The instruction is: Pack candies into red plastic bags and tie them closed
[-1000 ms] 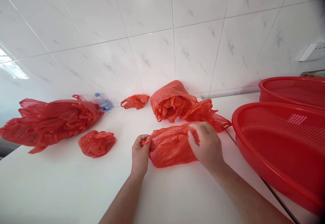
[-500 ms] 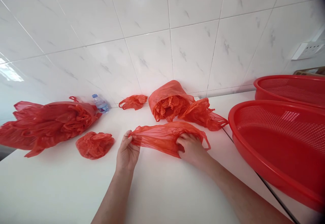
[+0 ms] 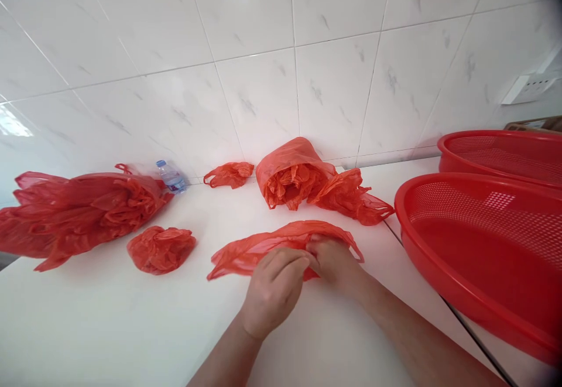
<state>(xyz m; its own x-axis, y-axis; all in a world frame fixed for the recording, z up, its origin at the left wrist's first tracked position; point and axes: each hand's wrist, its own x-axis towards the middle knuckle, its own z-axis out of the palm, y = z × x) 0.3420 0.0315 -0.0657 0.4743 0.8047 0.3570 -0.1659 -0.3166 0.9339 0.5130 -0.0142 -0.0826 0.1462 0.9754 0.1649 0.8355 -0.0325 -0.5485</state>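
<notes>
A thin red plastic bag (image 3: 250, 249) lies stretched sideways across the white table in front of me. My right hand (image 3: 331, 258) is closed on its right part, with the fingers partly hidden in the film. Beside it my left hand (image 3: 276, 284) is curled, thumb and fingers pinched together at the near edge of the bag, close to the right fingers. Whether the left fingertips grip the film I cannot make out. A loop handle of the bag shows just past my right hand.
Left stand a crumpled red bag (image 3: 161, 249) and a large heap of red bags (image 3: 88, 211), with a plastic bottle (image 3: 171, 176) behind. Near the tiled wall lie a small red bag (image 3: 229, 175) and a stuffed red bag (image 3: 294, 164). Two red perforated baskets (image 3: 421, 246) fill the right side.
My left hand has let go of the bag's left end and moved right, up to my right hand. The left end has dropped onto the table. The right hand stays at about the same place.
</notes>
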